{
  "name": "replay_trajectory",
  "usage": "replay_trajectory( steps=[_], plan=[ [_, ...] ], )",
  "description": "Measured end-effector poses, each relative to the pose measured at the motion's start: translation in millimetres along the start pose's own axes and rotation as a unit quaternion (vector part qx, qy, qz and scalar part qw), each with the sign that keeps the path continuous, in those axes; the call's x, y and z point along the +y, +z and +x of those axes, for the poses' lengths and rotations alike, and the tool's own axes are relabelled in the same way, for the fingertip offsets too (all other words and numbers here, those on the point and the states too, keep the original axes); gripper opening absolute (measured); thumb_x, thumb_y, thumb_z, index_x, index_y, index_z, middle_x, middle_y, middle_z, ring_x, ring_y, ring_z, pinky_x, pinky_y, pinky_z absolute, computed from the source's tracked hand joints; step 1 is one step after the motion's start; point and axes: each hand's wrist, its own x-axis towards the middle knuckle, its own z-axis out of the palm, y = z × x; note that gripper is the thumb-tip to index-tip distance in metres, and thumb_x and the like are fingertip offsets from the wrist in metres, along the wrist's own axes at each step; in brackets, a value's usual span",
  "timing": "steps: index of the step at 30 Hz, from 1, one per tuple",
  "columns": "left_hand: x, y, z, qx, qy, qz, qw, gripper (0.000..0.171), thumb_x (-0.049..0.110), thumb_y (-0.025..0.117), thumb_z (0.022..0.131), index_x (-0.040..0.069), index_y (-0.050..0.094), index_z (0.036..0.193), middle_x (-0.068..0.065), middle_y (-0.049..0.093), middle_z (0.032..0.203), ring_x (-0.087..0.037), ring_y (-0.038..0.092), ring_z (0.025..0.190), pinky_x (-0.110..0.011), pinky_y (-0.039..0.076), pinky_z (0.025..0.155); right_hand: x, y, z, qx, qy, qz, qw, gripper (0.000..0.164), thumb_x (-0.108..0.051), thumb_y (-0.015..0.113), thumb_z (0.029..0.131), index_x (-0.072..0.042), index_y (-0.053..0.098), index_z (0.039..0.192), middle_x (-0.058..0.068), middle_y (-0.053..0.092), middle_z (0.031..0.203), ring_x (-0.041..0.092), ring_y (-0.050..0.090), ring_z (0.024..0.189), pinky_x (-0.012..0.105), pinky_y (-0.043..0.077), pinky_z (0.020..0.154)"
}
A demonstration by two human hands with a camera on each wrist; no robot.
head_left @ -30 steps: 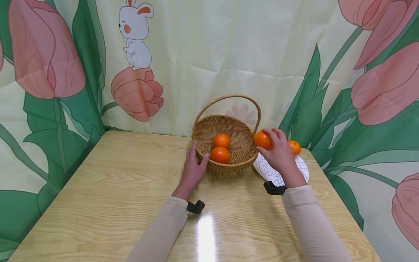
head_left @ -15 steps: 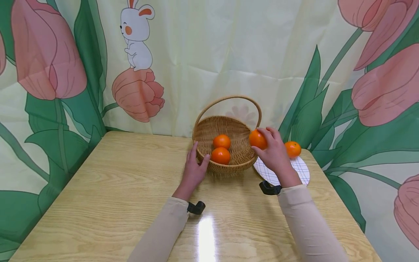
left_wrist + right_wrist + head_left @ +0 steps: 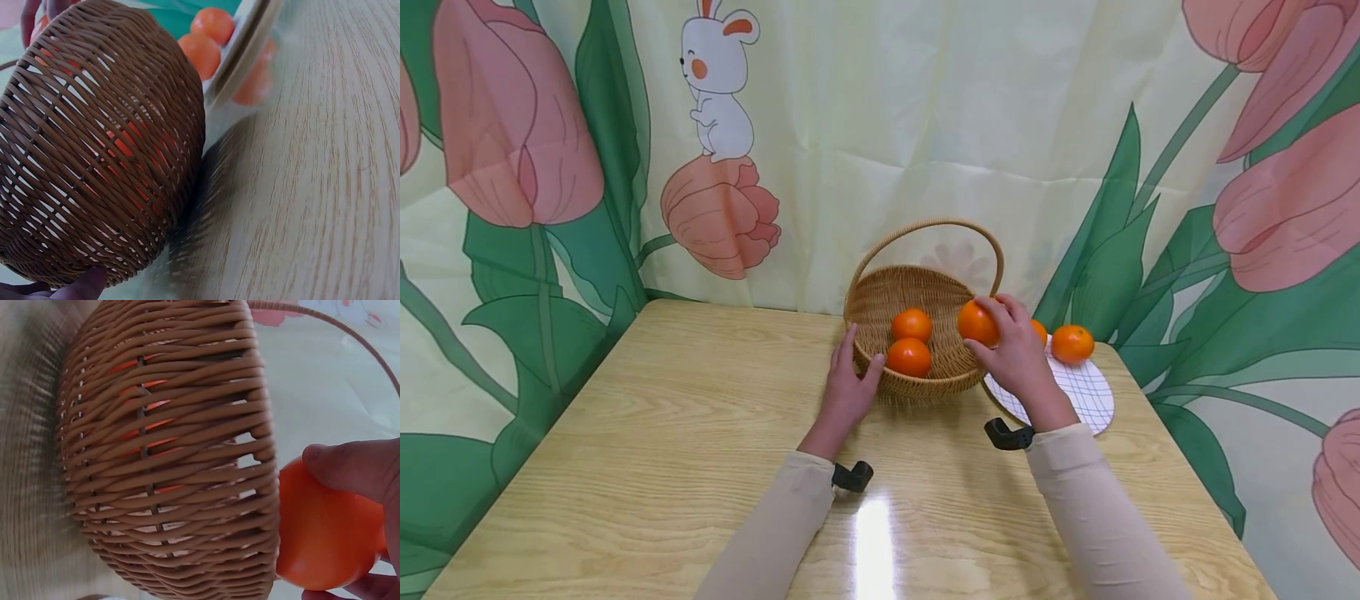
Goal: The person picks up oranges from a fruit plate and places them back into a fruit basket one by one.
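A wicker basket (image 3: pixel 925 382) with a hooped handle stands at the table's back. Inside lie two oranges, a rear orange (image 3: pixel 912 323) and a front orange (image 3: pixel 909 357). My left hand (image 3: pixel 847 392) rests against the basket's left side, thumb and fingers spread along the rim; its thumb (image 3: pixel 87 284) touches the weave. With thumb and fingers my right hand (image 3: pixel 1017 354) grips another orange (image 3: pixel 976 323) over the basket's right rim. In the right wrist view this held orange (image 3: pixel 328 528) is partly behind the rim.
Right of the basket, a white plate (image 3: pixel 1086 383) with a blue grid pattern bears two oranges, one orange (image 3: pixel 1072 343) in full sight and another orange (image 3: pixel 1040 331) partly behind my right hand. A floral curtain (image 3: pixel 865 108) hangs behind the wooden table (image 3: pixel 647 450).
My right hand has moved left with its orange, from beside the basket's right rim to over it. A second orange on the plate has come into sight. The left hand stays put.
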Motion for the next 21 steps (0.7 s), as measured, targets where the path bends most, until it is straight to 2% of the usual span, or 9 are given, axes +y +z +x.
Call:
replay_trajectory(
  steps=[9, 17, 21],
  plan=[
    [-0.8, 0.1, 0.5, -0.002, 0.000, 0.000, 1.0000, 0.071, 0.048, 0.052, 0.096, 0.037, 0.014, 0.155, -0.008, 0.021, 0.160, -0.036, 0.027, 0.145, -0.060, 0.029, 0.112, -3.4, 8.3, 3.3, -0.030, 0.003, -0.011, 0.999, 0.062, -0.022, 0.076, 0.085, -0.018, 0.048, 0.140, 0.022, 0.032, 0.148, 0.050, 0.049, 0.120, 0.063, 0.048, 0.091],
    [-1.6, -0.7, 1.3, -0.003, 0.003, -0.002, 1.0000, 0.071, 0.049, 0.051, 0.096, 0.036, 0.013, 0.155, -0.008, 0.020, 0.160, -0.036, 0.027, 0.145, -0.059, 0.029, 0.113, -4.2, 14.3, 9.0, -0.057, -0.001, -0.035, 0.998, 0.062, -0.022, 0.076, 0.084, -0.017, 0.048, 0.139, 0.022, 0.035, 0.146, 0.047, 0.047, 0.122, 0.063, 0.048, 0.091],
    [-2.3, -0.1, 1.8, 0.000, 0.005, 0.001, 1.0000, 0.071, 0.049, 0.051, 0.097, 0.030, 0.015, 0.156, -0.009, 0.021, 0.160, -0.037, 0.027, 0.145, -0.060, 0.029, 0.112, -3.2, 16.6, 12.7, -0.071, -0.001, -0.047, 0.996, 0.062, -0.021, 0.076, 0.084, -0.016, 0.048, 0.139, 0.023, 0.036, 0.145, 0.047, 0.047, 0.121, 0.063, 0.047, 0.091]
  ],
)
